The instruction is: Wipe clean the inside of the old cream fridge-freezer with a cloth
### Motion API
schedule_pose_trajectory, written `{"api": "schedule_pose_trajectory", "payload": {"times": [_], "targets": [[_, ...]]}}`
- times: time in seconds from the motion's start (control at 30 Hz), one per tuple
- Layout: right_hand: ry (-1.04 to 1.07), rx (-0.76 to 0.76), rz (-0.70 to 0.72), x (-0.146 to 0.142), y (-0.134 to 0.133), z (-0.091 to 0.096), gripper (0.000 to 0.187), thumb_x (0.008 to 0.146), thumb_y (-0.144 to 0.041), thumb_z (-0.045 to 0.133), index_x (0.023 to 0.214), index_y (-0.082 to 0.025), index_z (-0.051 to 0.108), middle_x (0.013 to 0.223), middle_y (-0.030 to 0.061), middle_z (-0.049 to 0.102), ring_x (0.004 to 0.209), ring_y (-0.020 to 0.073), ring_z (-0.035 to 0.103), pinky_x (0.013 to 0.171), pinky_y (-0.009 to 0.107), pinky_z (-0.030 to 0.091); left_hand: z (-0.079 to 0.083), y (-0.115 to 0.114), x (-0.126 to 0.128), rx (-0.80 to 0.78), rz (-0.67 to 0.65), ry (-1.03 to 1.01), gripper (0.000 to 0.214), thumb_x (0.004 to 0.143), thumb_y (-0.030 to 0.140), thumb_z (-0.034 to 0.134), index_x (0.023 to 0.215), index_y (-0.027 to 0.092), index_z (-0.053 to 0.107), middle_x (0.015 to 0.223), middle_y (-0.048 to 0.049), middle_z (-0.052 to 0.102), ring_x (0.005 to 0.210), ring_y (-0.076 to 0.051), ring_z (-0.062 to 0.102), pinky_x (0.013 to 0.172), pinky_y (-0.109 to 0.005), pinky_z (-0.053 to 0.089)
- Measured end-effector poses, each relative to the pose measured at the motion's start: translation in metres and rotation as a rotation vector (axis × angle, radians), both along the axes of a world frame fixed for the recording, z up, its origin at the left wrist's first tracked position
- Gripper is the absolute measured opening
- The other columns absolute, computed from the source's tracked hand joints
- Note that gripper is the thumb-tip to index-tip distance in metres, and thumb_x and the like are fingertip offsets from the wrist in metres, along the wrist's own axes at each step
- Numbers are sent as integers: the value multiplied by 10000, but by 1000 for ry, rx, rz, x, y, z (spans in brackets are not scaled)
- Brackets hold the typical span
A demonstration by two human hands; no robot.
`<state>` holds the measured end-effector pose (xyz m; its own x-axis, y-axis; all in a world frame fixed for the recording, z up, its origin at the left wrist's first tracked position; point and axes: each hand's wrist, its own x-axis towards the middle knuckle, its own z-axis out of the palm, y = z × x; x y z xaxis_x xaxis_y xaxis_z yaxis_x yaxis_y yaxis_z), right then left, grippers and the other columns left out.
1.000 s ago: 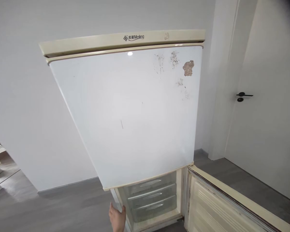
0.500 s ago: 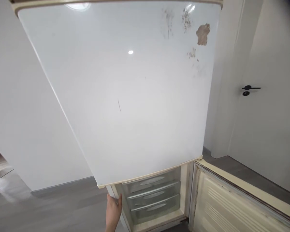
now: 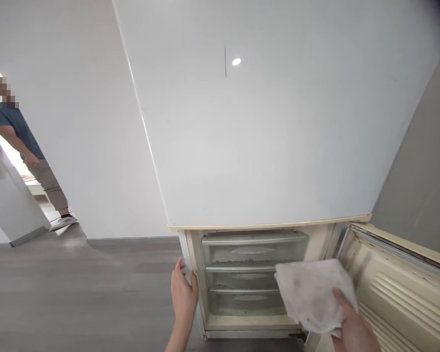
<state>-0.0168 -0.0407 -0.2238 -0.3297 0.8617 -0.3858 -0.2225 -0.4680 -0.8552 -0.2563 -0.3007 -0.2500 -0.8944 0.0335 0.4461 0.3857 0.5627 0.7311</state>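
In the head view, my left hand (image 3: 183,296) grips the left side edge of the lower refrigerator compartment (image 3: 188,244), its thumb at the front and its fingers on the outer side. My right hand (image 3: 354,325) is closed on a stained white cloth (image 3: 311,293), which hangs folded in front of the opening. Behind the cloth, clear drawers (image 3: 242,278) with handle recesses are stacked inside the compartment. The lower door (image 3: 407,303) stands swung out to the right, its cream ribbed inner panel showing. Above the opening is the closed white upper door (image 3: 264,137).
A white wall (image 3: 73,122) rises left of the refrigerator, over a grey wood-look floor (image 3: 95,293). At the far left, a person (image 3: 25,142) in a blue top stands partly hidden by the wall's edge. A grey surface (image 3: 421,161) lies beyond the right side.
The view has dropped and come closer to the lower compartment. My right hand with the white cloth has entered from the lower right. A person now shows at the far left.
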Motion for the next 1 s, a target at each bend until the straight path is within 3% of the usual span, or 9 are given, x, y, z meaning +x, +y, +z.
{"api": "schedule_pose_trajectory", "payload": {"times": [0.07, 0.2, 0.27, 0.37, 0.43, 0.53, 0.7, 0.87, 1.0], "targets": [[-5, -124, 41, -10, 7, 3, 703, 463, -440, 806, 1087, -195, 594, 1144, 128, 658, 933, 325, 656, 569, 341, 571, -4, 22, 30, 133, 19, -55, 532, 858, 469, 424, 1255, 116, 455, 1118, -188, 585, 1017, -301, 570, 869, -445, 477], [-44, -170, 70, -5, 23, -8, 643, 397, -450, 830, 967, -220, 641, 1063, 84, 694, 904, 314, 667, 532, 330, 560, 5, 93, 73, 389, -505, -501, 481, 822, 551, 516, 1101, 175, 625, 1121, -169, 653, 990, -273, 621, 817, -360, 501], [-69, -147, 66, 3, 29, -17, 620, 394, -487, 827, 938, -243, 657, 1036, 62, 703, 912, 307, 667, 511, 321, 550, 17, 126, 77, 644, -647, -692, 512, 782, 514, 613, 1166, 176, 609, 1215, -163, 644, 1083, -261, 616, 901, -342, 484], [-115, -167, 82, 17, 33, -24, 585, 391, -514, 821, 895, -257, 672, 1004, 55, 711, 939, 322, 660, 490, 331, 539, 33, 156, 68, 1041, -662, -977, 412, 766, 386, 685, 1110, 170, 617, 1261, -161, 628, 1103, -248, 628, 933, -350, 488], [-130, -185, 82, 25, 35, -23, 586, 390, -521, 819, 889, -250, 674, 1010, 62, 711, 973, 332, 650, 507, 338, 548, 39, 165, 57, 1140, -635, -1017, 311, 780, 337, 677, 1037, 171, 621, 1231, -156, 641, 1105, -236, 635, 957, -358, 485], [-98, -188, 78, 33, 36, -19, 634, 381, -486, 830, 934, -224, 663, 1031, 73, 708, 998, 326, 645, 538, 322, 558, 43, 172, 46, 1165, -602, -991, 234, 774, 357, 687, 899, 178, 605, 1137, -129, 665, 1115, -228, 633, 982, -363, 478], [-85, -238, 87, 46, 33, -19, 745, 363, -479, 840, 1018, -188, 636, 1054, 88, 700, 918, 315, 666, 499, 302, 534, 43, 181, 42, 1127, -541, -915, 384, 664, 487, 762, 733, 173, 551, 920, -98, 691, 1107, -242, 631, 999, -384, 456], [-87, -249, 98, 59, 29, -18, 753, 386, -485, 823, 1049, -185, 628, 1018, 94, 707, 924, 320, 665, 518, 321, 550, 40, 180, 54, 1050, -465, -809, 495, 560, 588, 770, 682, 168, 540, 795, -77, 695, 991, -247, 667, 896, -365, 487], [-114, -160, 103, 66, 27, -3, 697, 394, -478, 802, 1018, -216, 637, 984, 106, 707, 941, 347, 662, 626, 396, 597, 38, 168, 74, 1004, -448, -770, 497, 577, 605, 745, 686, 152, 574, 774, -72, 684, 980, -260, 664, 811, -336, 504]]}}
